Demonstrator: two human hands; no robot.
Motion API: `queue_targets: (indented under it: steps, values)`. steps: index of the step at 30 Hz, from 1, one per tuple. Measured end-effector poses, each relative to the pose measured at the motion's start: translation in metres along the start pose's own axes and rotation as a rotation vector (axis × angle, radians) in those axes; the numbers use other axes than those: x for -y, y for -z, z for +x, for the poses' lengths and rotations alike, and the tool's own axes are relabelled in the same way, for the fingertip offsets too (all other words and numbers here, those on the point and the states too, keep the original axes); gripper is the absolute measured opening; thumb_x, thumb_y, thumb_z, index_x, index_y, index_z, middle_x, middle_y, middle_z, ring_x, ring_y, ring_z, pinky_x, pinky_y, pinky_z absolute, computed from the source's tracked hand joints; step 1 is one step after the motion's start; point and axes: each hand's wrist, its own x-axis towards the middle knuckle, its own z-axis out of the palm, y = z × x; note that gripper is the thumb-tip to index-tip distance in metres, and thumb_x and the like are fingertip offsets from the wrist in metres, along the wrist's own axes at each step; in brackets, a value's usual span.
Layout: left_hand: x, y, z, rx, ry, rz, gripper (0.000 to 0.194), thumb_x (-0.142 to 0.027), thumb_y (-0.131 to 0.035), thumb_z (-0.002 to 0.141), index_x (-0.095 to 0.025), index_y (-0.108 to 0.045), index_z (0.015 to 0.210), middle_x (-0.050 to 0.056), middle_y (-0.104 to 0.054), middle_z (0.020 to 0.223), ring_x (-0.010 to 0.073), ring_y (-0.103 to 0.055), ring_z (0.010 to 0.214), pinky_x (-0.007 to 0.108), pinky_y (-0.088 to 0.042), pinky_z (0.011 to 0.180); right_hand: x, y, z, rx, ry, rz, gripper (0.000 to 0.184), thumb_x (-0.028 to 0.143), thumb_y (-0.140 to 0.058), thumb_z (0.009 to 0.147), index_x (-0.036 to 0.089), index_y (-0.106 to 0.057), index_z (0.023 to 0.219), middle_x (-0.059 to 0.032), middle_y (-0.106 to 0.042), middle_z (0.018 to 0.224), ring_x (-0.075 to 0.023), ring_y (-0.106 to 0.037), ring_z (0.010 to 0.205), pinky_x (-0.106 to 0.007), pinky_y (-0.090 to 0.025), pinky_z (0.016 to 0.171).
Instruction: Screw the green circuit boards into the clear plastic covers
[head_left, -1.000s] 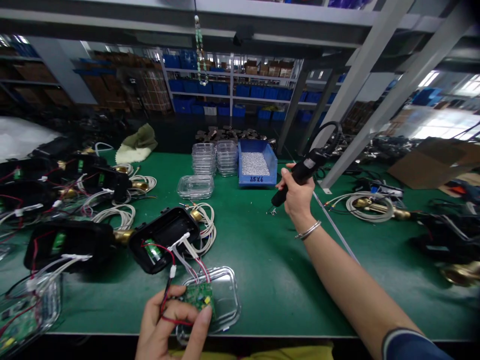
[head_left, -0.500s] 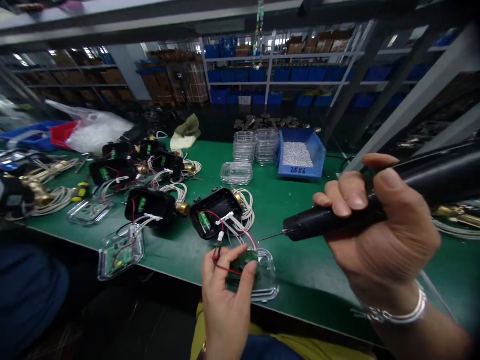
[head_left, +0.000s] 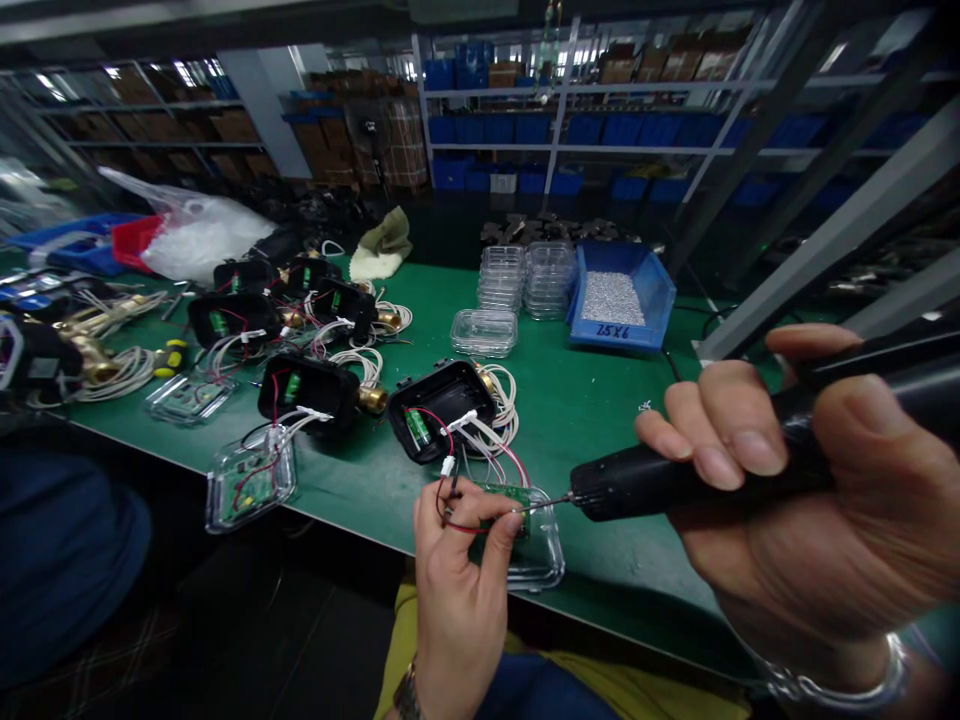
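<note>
My right hand is wrapped round a black electric screwdriver, its thin bit pointing left. The bit's tip reaches the pinched thumb and forefinger of my left hand; whatever they hold is too small to name. Beneath these fingers lies a green circuit board in a clear plastic cover, partly hidden by my hand. Red and white wires run from there to an open black housing with a green cylindrical battery inside. Tiny silvery bits show by my right fingertips.
A blue bin of small silvery pieces stands behind, beside stacked clear covers and a single cover. More black housings with wires and brass fittings fill the left. Slanted metal bars rise at right; another person's dark-blue clothing shows lower left.
The screwdriver's bit has come down to my left fingertips. My left thumb and forefinger, apart before, have closed together at the bit's tip. The view has shifted slightly.
</note>
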Motion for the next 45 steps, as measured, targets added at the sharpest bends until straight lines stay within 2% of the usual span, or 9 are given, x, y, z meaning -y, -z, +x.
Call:
queue_targets:
  steps: [28,32,39,45]
  values:
    - [0.0014,0.0051,-0.0018,0.041,-0.056,0.100,0.012,-0.019,-0.058,0.097,-0.027,-0.067,0.093,0.002,-0.055,0.099,0.0200,-0.049,0.104,0.036,-0.038,0.094,0.0024,-0.0012,-0.0019,-0.004,-0.027,-0.008,0.021,0.028,-0.077,0.084,0.021,-0.063,0.099,0.0062,-0.046,0.055,-0.0101,-0.042,0.048,-0.026,-0.045,0.052]
    - [-0.0007,0.0062,-0.0013,0.055,-0.061,0.097,0.011,-0.019,-0.060,0.096,-0.027,-0.068,0.094,0.003,-0.054,0.100,0.0201,-0.050,0.103,0.036,-0.039,0.092,0.0033,0.0006,-0.0024,0.030,-0.017,-0.008,0.021,0.029,-0.075,0.085,0.022,-0.064,0.100,0.0059,-0.046,0.055,-0.0103,-0.041,0.047,-0.028,-0.044,0.050]
    - [0.0021,0.0082,-0.0013,0.057,-0.049,0.089,0.010,-0.021,-0.065,0.093,-0.029,-0.072,0.093,0.003,-0.051,0.103,0.0200,-0.050,0.106,0.036,-0.041,0.094,0.0041,0.0031,-0.0035,0.121,-0.053,-0.040,0.018,0.029,-0.073,0.087,0.024,-0.064,0.103,0.0059,-0.050,0.056,-0.0114,-0.045,0.045,-0.032,-0.049,0.050]
    - [0.0028,0.0083,0.0010,0.037,-0.035,0.053,0.008,-0.023,-0.068,0.091,-0.029,-0.073,0.093,0.002,-0.055,0.099,0.0191,-0.053,0.104,0.035,-0.041,0.095,0.0035,-0.0030,-0.0041,0.042,-0.037,-0.033,0.016,0.028,-0.069,0.083,0.023,-0.064,0.097,0.0069,-0.050,0.055,-0.0104,-0.044,0.045,-0.029,-0.048,0.049]
